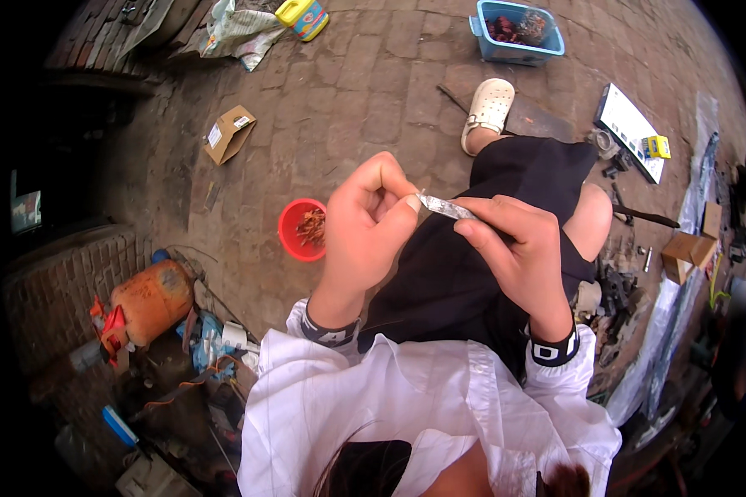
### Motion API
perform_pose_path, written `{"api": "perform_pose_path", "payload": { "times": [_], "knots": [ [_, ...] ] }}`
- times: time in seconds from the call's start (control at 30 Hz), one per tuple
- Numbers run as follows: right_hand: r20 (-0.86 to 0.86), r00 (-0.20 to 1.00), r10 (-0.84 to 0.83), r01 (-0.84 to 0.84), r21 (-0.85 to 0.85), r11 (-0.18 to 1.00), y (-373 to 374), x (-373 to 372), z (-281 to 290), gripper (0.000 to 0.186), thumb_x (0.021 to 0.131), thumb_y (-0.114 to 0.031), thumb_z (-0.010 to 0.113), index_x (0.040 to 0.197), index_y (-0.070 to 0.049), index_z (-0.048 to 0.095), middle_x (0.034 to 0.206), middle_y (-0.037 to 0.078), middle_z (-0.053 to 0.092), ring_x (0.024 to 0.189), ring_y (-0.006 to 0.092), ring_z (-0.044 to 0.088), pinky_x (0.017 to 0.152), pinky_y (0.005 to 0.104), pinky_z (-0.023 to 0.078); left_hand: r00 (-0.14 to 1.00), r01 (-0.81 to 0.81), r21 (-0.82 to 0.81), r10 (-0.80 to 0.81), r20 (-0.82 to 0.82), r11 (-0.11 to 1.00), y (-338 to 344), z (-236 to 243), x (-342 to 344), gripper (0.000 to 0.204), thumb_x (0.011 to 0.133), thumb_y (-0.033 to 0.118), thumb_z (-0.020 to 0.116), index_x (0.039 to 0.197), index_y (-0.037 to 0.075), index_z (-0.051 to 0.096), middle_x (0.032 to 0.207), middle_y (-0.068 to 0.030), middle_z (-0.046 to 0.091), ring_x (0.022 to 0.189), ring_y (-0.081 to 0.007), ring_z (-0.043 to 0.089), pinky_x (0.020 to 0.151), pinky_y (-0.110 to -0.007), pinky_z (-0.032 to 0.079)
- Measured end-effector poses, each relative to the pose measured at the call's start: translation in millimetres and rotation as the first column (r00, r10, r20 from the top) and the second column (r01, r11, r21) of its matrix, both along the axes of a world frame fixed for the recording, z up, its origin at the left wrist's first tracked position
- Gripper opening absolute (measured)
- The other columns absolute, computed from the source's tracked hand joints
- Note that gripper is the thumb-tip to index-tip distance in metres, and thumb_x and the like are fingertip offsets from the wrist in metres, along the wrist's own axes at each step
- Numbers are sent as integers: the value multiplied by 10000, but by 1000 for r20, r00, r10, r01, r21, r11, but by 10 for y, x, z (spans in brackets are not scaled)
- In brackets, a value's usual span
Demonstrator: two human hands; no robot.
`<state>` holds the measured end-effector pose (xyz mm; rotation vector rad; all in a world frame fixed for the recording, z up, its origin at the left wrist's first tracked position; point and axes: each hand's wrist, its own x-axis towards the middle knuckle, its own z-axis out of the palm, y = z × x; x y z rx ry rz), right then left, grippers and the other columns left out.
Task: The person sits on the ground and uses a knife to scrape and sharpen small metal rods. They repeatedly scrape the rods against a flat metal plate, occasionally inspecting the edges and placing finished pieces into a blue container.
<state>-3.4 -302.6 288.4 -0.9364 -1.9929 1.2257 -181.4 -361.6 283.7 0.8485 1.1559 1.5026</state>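
Note:
In my right hand (520, 244) is a short, flat, silvery strip (446, 207) that looks like a small blade, held between thumb and fingers. Its far end points left and meets the fingertips of my left hand (366, 228). That left hand is curled closed, with thumb and forefinger pinched around something small that I cannot make out. Both hands are above my dark-clad lap (439, 282). Just left of my left hand, a red bowl (286, 236) on the floor holds reddish-brown, dried-looking pieces (312, 227). My left hand hides part of its right side.
A blue basin (518, 55) with dark red pieces stands far ahead. A cardboard piece (230, 134) and a yellow container (302, 18) lie ahead left. An orange gas cylinder (153, 300) is on the left. A white flat box (630, 132), metal parts and a small carton (688, 253) line the right.

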Motion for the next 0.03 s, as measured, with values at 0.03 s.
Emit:
{"api": "perform_pose_path", "payload": {
  "times": [0.03],
  "knots": [
    [10, 1000, 4, -4, 1, 1000, 9, -9, -16, 207, 782, -110, 729, 972, -31, 700, 609, 88, 531, 518, 188, 489, 487, 300, 374, 1000, -1, -1, 1, 0, 1000, -3, -5, -4, 64, 816, -30, 569, 808, 23, 534, 777, 11, 446, 622, -14, 374, 540, -185, 293]
  ]
}}
